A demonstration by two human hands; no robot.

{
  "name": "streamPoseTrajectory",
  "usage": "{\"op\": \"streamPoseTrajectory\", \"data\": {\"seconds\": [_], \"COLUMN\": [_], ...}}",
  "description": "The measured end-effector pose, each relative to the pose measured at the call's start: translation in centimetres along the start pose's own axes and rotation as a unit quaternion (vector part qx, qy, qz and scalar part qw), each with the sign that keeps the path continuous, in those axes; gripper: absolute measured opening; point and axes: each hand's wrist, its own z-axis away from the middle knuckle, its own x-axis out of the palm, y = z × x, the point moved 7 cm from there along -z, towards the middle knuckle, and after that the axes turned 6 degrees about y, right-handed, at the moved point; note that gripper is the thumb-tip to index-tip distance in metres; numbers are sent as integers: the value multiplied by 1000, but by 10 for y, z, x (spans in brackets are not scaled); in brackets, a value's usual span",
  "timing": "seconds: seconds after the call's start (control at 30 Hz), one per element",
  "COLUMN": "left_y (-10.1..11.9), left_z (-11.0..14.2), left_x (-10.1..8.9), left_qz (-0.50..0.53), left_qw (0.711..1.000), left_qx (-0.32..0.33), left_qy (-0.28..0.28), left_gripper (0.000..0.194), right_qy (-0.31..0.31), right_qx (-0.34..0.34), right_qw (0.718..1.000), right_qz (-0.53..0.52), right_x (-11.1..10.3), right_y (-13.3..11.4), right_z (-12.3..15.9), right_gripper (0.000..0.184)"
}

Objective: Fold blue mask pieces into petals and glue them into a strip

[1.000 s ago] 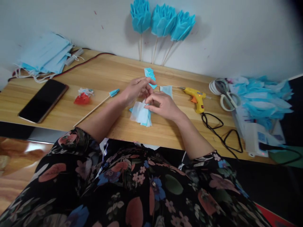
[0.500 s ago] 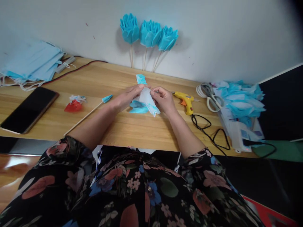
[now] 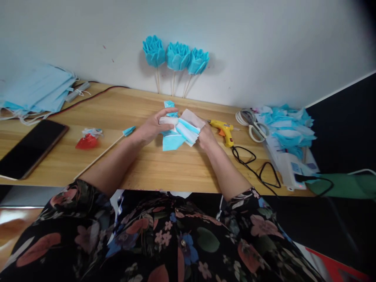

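Note:
Between my hands are several layered pieces of blue and white mask fabric [image 3: 186, 131], fanned out above the table. My left hand [image 3: 154, 124] is closed on their left end, thumb on top. My right hand [image 3: 205, 135] grips the right side, its fingers partly hidden behind the fabric. Just beyond my left fingers lies a crinkled blue fabric strip [image 3: 169, 104]. To the left of my left hand, a wooden stick [image 3: 100, 156] rests on the table with a small rolled blue tip [image 3: 129, 131].
Three blue fabric flowers [image 3: 178, 56] on sticks lean against the wall. A yellow glue gun [image 3: 223, 131], scissors [image 3: 257, 131], a power strip [image 3: 289, 172] and a fabric pile [image 3: 289, 125] are right. Left are a phone [image 3: 33, 147], a red packet [image 3: 87, 141] and stacked masks [image 3: 41, 88].
The fabric pieces have turned and fanned out, showing more blue layers. My right hand has moved behind their right side. The view has shifted, so the table's objects appear lower and further left.

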Motion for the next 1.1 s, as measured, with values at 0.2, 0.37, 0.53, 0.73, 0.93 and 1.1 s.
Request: {"op": "streamPoseTrajectory", "data": {"seconds": [0.2, 0.37, 0.53, 0.73, 0.93, 1.1], "left_y": [5, 5, 6, 12, 11, 9], "left_z": [0, 0, 0, -2, -3, -6], "left_x": [-3, -2, -2, -14, -25, -31], "left_qz": [6, 4, 2, 8, 35, 40], "left_qw": [1000, 1000, 1000, 994, 986, 984], "left_qx": [6, 1, 8, 46, 45, 48], "left_qy": [20, 14, 20, 96, 155, 166], "left_gripper": [60, 56, 53, 43, 34, 32], "right_qy": [22, -31, -100, -112, -195, -307], "right_qx": [-6, -32, -32, -29, -8, -2], "right_qw": [1000, 999, 994, 993, 981, 948], "right_qz": [3, 2, 0, -12, -12, 86], "right_x": [-23, -13, -1, -9, -14, -1], "right_y": [-16, -20, -14, -22, -32, -29], "right_z": [-4, -1, 1, 2, 11, 24], "right_gripper": [85, 73, 73, 70, 67, 48]}}
